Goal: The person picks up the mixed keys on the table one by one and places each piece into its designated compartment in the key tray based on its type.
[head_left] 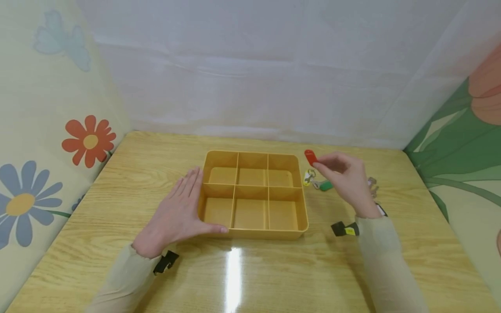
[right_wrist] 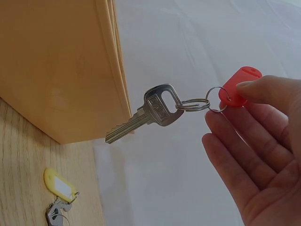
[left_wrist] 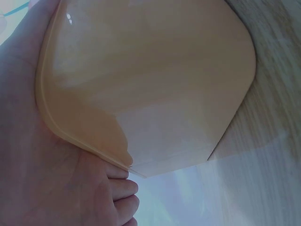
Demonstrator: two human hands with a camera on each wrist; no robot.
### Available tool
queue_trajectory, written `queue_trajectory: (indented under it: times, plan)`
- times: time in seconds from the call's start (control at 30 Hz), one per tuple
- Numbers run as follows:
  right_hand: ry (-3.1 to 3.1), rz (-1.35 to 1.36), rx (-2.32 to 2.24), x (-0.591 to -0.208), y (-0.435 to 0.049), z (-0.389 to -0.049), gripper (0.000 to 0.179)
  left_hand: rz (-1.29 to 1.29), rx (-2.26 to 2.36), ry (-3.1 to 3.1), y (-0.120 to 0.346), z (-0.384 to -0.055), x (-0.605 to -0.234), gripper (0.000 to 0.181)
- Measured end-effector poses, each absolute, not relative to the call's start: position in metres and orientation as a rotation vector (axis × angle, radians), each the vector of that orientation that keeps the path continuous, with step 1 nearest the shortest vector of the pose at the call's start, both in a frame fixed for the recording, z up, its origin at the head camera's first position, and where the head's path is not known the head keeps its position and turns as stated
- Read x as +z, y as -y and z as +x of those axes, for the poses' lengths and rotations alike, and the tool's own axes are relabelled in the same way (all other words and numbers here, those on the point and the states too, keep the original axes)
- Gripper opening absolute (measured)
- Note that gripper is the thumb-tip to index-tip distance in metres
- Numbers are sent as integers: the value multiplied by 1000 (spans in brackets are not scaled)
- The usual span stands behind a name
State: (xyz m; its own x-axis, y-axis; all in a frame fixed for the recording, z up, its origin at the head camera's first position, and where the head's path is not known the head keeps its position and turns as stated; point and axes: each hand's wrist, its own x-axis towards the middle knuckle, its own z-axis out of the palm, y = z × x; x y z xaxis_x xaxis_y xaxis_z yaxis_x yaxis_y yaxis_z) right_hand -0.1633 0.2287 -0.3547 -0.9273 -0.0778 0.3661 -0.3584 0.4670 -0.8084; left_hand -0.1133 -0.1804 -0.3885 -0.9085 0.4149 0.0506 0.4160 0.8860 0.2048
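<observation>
Between thumb and fingers, my right hand [head_left: 344, 178] pinches a red key tag [head_left: 310, 156] just off the box's far right corner, above the table. From the tag's ring a metal key [right_wrist: 159, 106] dangles in the right wrist view. My left hand [head_left: 178, 213] rests against the left side of the yellow six-compartment box [head_left: 254, 234], its fingers straight along the wall and its thumb on the front rim. In the left wrist view, the palm and finger ends lie along the box's rim [left_wrist: 75, 139].
Right of the box, a yellow key tag [head_left: 306, 179] and a green key tag [head_left: 325, 186] lie on the wooden table [head_left: 156, 161]. More metal keys [head_left: 372, 181] show partly behind my right hand. A white cloth [head_left: 250, 87] hangs behind the table.
</observation>
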Motion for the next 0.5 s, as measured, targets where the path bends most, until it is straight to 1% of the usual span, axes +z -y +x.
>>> queue_trajectory:
  times: [0.3,0.5]
  plan:
    - [2426,393,1431,-354,-228,-164,16,-670,-330,3045,180,-114,-388,148]
    - [2440,389,1416,-353,-226,-166,18,-665,-324,3051,180,-113,-388,148]
